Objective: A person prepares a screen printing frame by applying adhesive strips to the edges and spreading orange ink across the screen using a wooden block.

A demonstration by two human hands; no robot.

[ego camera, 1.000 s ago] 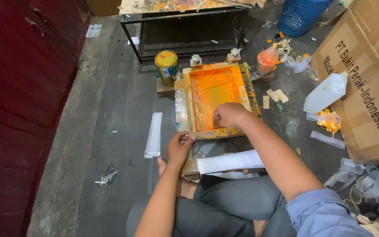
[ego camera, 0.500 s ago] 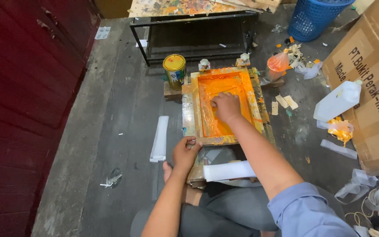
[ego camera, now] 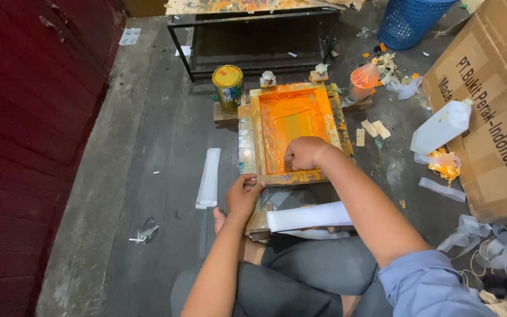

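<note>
Both forearms are bare from the elbow down, no watch, no bracelet, no glove anywhere. The left hand (ego camera: 243, 195) shows no ring on the fingers in view, and the right hand (ego camera: 304, 152) is likewise plain, knuckles uncovered. Up at the right shoulder there is a light blue short sleeve (ego camera: 435, 287), soft woven cloth, hemmed just above the elbow and lightly creased. The left upper arm runs out of the picture before any sleeve shows. Below, dark grey trousers (ego camera: 300, 276) cover the folded legs, smooth fabric with broad folds. One bare foot (ego camera: 220, 219) peeks out beside the left wrist, no shoe, no sock.
</note>
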